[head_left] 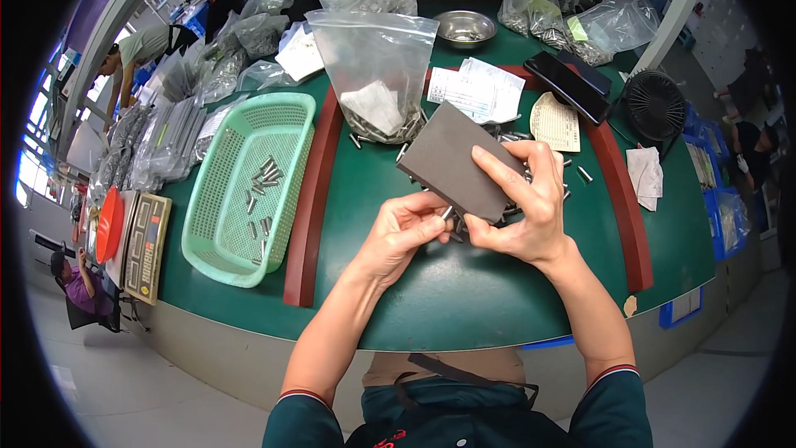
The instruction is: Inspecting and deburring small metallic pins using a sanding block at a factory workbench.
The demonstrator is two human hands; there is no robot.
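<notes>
My right hand (pixel 531 206) grips a flat grey-brown block (pixel 456 156), which looks like a sanding sponge, and tilts it above the table. Fingers and thumb clasp its right edge and lower corner. Close to that corner, my left hand (pixel 400 236) pinches a small metal pin (pixel 448 213) between thumb and fingertips. Whether pin and block touch, I cannot tell. Loose metal pins (pixel 585 174) lie behind and around the hands, partly hidden by the block. A green plastic basket (pixel 193 228) on the left holds several more pins.
Dark red rails (pixel 313 224) frame the green table (pixel 390 315). An open plastic bag of pins (pixel 373 58) stands behind the hands. Farther back are a metal bowl (pixel 466 26), papers (pixel 477 87), a phone (pixel 568 87) and a black fan (pixel 655 104). A scale (pixel 148 249) sits at left.
</notes>
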